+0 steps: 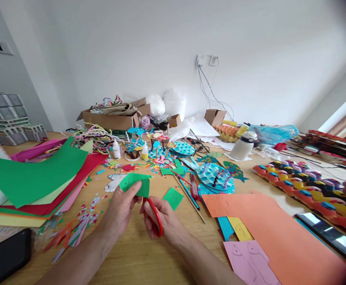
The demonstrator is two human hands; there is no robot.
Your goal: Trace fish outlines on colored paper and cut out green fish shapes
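My left hand [122, 208] pinches a small piece of green paper [142, 186] with a drawn outline on it. Red-handled scissors [157, 223] are in my right hand [164, 217], at the lower right edge of that paper; their blades are mostly hidden. Just right of my right hand, another green paper piece [173, 198] with a pencil drawing lies flat on the wooden table. White fish cutouts [115, 183] rest behind my left hand. To the right, a large orange sheet [259, 229] partly covers blue and yellow pieces, and a pink paper [248, 263] with fish outlines overlaps it.
Coloured sheets [42, 170] are stacked at left, near a black phone [8, 253]. Paper scraps [78, 229] litter the table. Glue bottles [116, 150], blue paper plates [214, 176] and a white bottle [243, 146] stand behind. A painted egg carton [303, 190] lies at right.
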